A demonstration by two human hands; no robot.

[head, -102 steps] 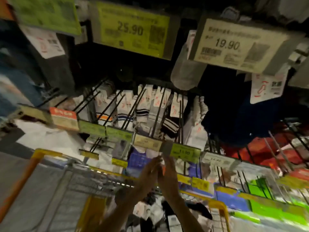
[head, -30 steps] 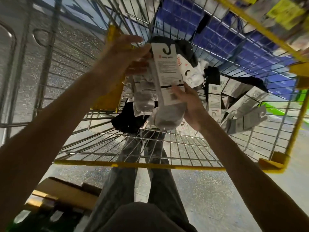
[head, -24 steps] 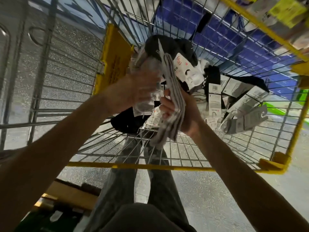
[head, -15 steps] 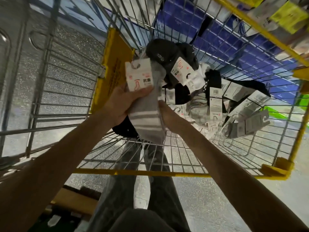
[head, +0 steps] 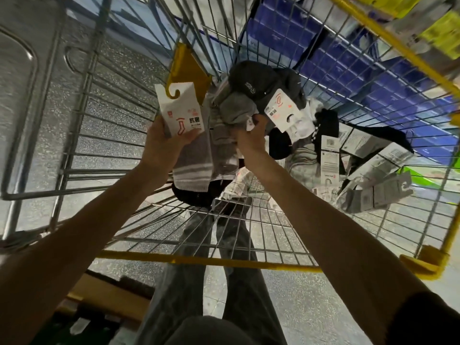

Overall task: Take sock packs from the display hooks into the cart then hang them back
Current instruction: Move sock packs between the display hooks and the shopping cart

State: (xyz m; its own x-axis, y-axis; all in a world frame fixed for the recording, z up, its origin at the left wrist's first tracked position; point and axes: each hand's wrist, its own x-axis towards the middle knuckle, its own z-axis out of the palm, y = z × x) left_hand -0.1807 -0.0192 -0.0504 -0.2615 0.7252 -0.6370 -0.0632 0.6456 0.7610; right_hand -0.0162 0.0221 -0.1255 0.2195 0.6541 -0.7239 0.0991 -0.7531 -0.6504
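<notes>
L hand (head: pixel 161 145): thumb + fingers pinch grey striped sock pack (head: pixel 195 155) by its white card, above cart (head: pixel 209 261).
R hand (head: pixel 250 139): curled on grey sock bundle (head: pixel 235 112), 3 o'clock of pack.
Loose packs (head: pixel 373 195): in cart, 3 o'clock of R hand.

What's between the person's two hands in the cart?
Head view: grey striped socks fill the gap. One is the sock pack, which the left hand holds by its white card. Beside it is another grey sock, gripped by the right hand.
</notes>
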